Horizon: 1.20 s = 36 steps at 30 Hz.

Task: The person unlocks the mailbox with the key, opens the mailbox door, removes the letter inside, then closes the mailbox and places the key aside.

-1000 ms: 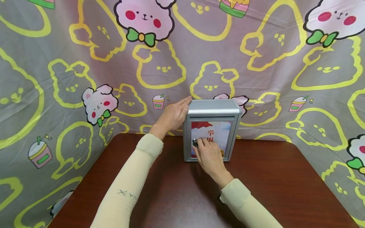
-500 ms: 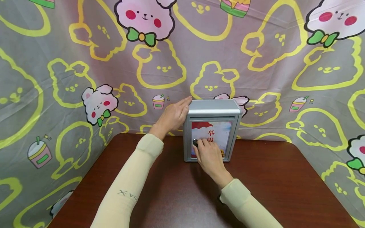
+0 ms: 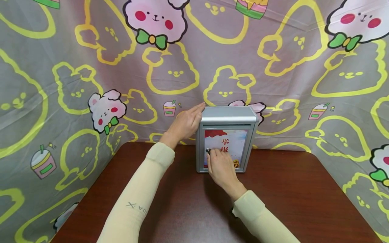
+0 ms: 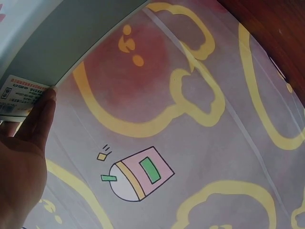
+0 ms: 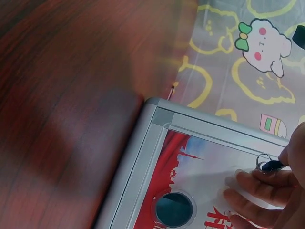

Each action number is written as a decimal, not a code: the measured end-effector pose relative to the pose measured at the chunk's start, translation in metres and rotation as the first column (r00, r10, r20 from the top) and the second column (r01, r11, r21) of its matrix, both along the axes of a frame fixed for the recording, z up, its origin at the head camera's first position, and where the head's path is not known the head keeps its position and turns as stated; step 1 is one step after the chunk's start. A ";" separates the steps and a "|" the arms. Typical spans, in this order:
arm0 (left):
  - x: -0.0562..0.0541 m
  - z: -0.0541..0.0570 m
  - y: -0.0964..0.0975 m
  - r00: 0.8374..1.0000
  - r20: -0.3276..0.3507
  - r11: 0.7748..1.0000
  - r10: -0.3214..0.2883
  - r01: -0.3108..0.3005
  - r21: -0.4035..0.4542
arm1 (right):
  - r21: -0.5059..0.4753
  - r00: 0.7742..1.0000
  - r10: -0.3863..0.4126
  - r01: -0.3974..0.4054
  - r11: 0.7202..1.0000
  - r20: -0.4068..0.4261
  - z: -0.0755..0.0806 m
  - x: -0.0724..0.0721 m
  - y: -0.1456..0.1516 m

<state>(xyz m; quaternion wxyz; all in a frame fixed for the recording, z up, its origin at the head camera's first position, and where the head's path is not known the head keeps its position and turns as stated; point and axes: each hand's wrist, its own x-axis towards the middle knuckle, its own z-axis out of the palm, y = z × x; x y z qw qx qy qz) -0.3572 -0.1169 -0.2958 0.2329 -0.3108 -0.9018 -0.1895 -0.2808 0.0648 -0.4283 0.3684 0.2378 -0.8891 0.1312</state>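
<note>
A silver-grey metal box (image 3: 229,113) stands upright on the table, its front panel (image 3: 237,140) printed with red characters and a red banner. My left hand (image 3: 186,123) lies along the box's upper left side, fingers extended to the top back corner. In the left wrist view its fingertips touch the side beside a printed label (image 4: 21,93). At the lock on the panel's left edge, my right hand (image 3: 223,167) pinches a black-headed key (image 5: 272,165) between thumb and index finger. A thin metal ring (image 5: 262,160) hangs at the key. The other fingers rest near the panel.
The dark reddish-brown wooden table (image 3: 291,189) extends around the box. A grey cloth (image 3: 282,60) with cartoon bears and rabbits hangs behind and at both sides. The panel has a dark round window (image 5: 174,209).
My right hand has rolled slightly and dipped, turning the key's black head and showing more of the red characters. My left hand and the box stay in place.
</note>
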 end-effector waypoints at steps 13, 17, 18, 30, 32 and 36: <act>-0.001 -0.001 -0.001 1.000 -0.009 1.000 -0.015 0.016 0.014 | -0.001 1.000 0.009 -0.009 1.000 0.012 -0.001 0.000 0.001; -0.001 0.000 0.000 1.000 -0.005 1.000 -0.017 0.017 0.019 | -0.006 1.000 0.007 -0.007 1.000 0.012 -0.002 -0.001 0.001; -0.001 0.000 0.000 1.000 -0.002 1.000 -0.017 0.017 0.019 | -0.008 1.000 0.008 -0.008 1.000 0.010 -0.002 -0.001 0.001; 0.001 0.000 -0.002 1.000 0.023 1.000 0.002 -0.002 0.014 | -0.021 1.000 0.012 -0.012 1.000 0.017 -0.002 0.000 -0.002; 0.001 0.000 -0.002 1.000 0.025 1.000 0.001 -0.002 0.014 | -0.020 1.000 0.011 -0.011 1.000 0.020 -0.001 0.001 -0.002; 0.000 -0.003 -0.001 1.000 0.013 1.000 -0.003 0.003 0.017 | -0.020 1.000 0.010 -0.009 1.000 0.020 -0.003 0.001 -0.001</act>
